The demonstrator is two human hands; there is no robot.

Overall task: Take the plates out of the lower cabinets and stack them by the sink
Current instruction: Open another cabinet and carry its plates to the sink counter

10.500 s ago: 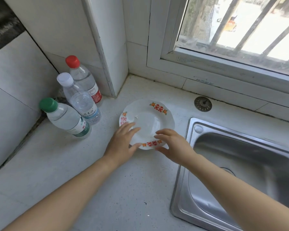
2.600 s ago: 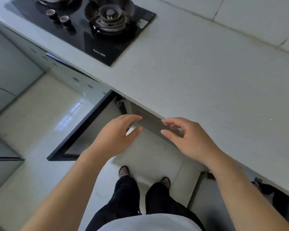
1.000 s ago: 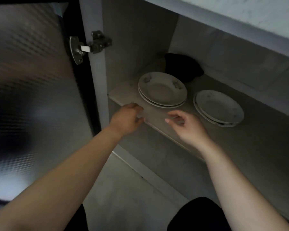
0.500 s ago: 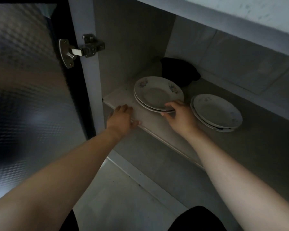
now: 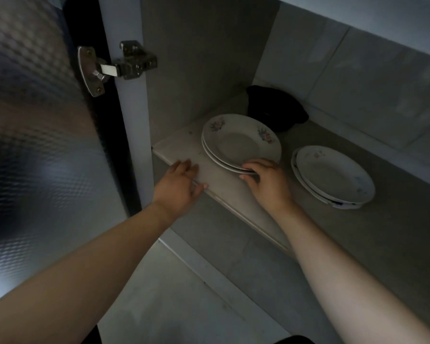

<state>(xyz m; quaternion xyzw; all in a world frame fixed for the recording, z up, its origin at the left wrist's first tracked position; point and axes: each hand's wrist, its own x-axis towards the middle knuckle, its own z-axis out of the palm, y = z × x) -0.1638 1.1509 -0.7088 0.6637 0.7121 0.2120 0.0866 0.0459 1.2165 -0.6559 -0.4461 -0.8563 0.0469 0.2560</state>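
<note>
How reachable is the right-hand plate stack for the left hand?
Probably not easily: the right hand, gripping the left-hand plate stack, lies between the left hand and the right-hand plate stack.

The cabinet (image 5: 196,70) is dimly lit from the open front. A sheen is spread over the blurred, textured door (image 5: 40,170). The left stack of plates (image 5: 238,142) is faintly lit; the dark object (image 5: 276,110) behind is lost in shadow. Straight edges are bowed.
</note>
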